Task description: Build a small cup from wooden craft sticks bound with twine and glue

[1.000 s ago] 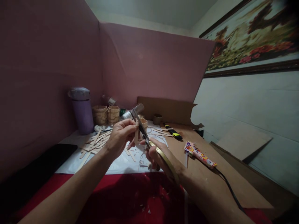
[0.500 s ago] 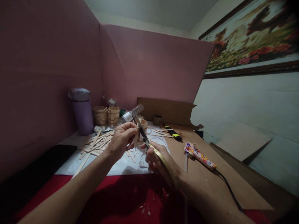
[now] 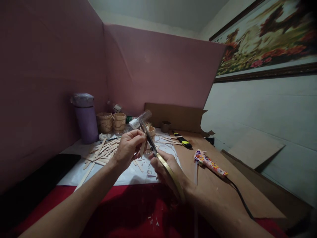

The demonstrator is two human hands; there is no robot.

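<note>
Between the thumb and fingers of my left hand (image 3: 130, 147) a wooden craft stick (image 3: 143, 148) is pinched, tilted, its lower end pointing down. My right hand (image 3: 167, 168) is wrapped round the gold handle of a pair of scissors (image 3: 151, 141). The dark blades point up and away, right beside the stick's upper part; whether they touch it I cannot tell. Under and left of my left hand lies a loose heap of craft sticks (image 3: 105, 150) on a white sheet (image 3: 119, 178). Small wood clippings are scattered below the hands.
At the back stand a purple tumbler (image 3: 86, 122), two wooden-stick cups (image 3: 119, 121) and a lying plastic bottle (image 3: 140, 120). On the right, cardboard (image 3: 237, 195) carries a flowered glue gun (image 3: 210, 163) with a black cord and a black-yellow utility knife (image 3: 182, 140).
The view has shifted slightly, so everything sits a little further left. Both hands keep their hold on the stick and scissors, nearly unmoved.
</note>
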